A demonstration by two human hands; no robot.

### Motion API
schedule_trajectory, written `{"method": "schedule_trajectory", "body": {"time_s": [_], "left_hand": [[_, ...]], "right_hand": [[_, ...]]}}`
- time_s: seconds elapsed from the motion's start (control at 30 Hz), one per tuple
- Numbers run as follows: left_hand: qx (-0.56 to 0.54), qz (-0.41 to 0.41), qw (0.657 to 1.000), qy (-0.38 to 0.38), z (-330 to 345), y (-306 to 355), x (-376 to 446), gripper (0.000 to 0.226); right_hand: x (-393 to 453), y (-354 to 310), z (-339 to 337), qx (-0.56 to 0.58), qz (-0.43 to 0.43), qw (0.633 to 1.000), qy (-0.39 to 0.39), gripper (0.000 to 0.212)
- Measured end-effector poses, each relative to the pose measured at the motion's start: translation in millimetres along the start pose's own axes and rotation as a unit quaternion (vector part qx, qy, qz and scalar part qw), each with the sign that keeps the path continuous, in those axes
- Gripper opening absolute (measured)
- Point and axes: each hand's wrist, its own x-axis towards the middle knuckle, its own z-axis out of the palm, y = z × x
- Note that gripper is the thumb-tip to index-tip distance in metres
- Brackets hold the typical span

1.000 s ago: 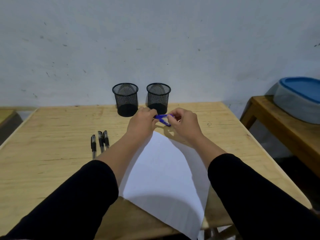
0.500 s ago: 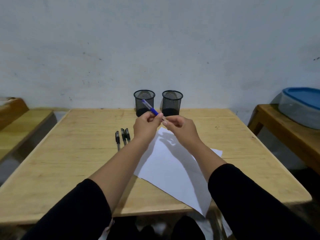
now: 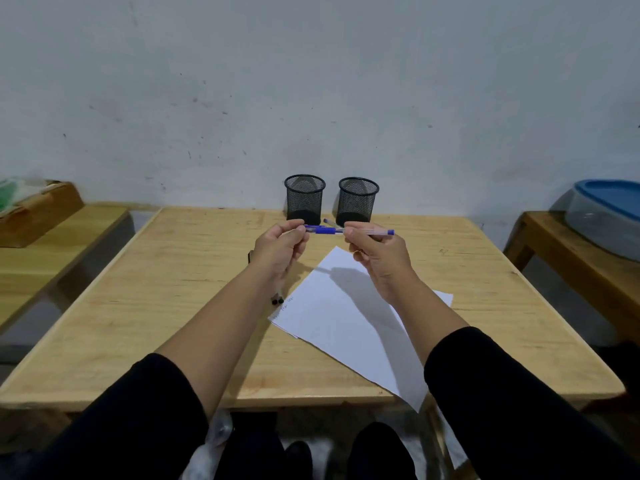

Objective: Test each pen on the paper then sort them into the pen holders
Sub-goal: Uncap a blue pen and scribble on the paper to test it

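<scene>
1. The wooden table (image 3: 173,306) fills the middle of the view, with a lower wooden bench on the left (image 3: 52,244) and another on the right (image 3: 571,265).
2. On the right bench sits a clear plastic tub (image 3: 602,226) with a blue lid; what is inside cannot be made out.
3. At the far left edge is a wooden tray (image 3: 38,216) with something green and pale in it, too blurred to name.
4. A white sheet of paper (image 3: 346,327) lies turned at an angle on the near right part of the table, its near corner hanging over the table edge. Small marks show near its left corner.
5. Two black mesh pen holders stand side by side at the far edge of the table, the left one (image 3: 304,199) and the right one (image 3: 358,201) a little apart. No pen shows above either rim.
6. The left hand (image 3: 278,251) is raised above the table, thumb and fingers pinching the blue cap end of a pen.
7. The right hand (image 3: 379,261) is raised beside it, fingers curled and pinching the clear barrel of the blue pen (image 3: 349,232), which lies level between both hands in front of the holders.
8. Another blue-tipped pen (image 3: 331,223) lies on the table just behind the hands, near the right holder.
9. Ends of black pens (image 3: 277,301) peek out beneath the left wrist, just left of the paper.
</scene>
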Motion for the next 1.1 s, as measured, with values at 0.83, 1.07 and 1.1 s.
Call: {"method": "schedule_trajectory", "body": {"time_s": [0.83, 1.07, 1.1], "left_hand": [[0.128, 0.015, 0.979, 0.16, -33.8, 13.1, 66.1, 0.019], [0.468, 0.051, 0.88, 0.068, -8.3, -19.6, 76.8, 0.009], [0.496, 0.045, 0.865, 0.057, -7.8, -22.2, 80.0, 0.008]], "right_hand": [[12.4, 11.3, -40.2, -0.033, -0.061, 0.993, 0.093, 0.014], [18.4, 33.0, -24.5, -0.048, -0.002, 0.997, 0.062, 0.015], [18.7, 34.3, -24.6, -0.052, 0.006, 0.997, 0.059, 0.014]]}}
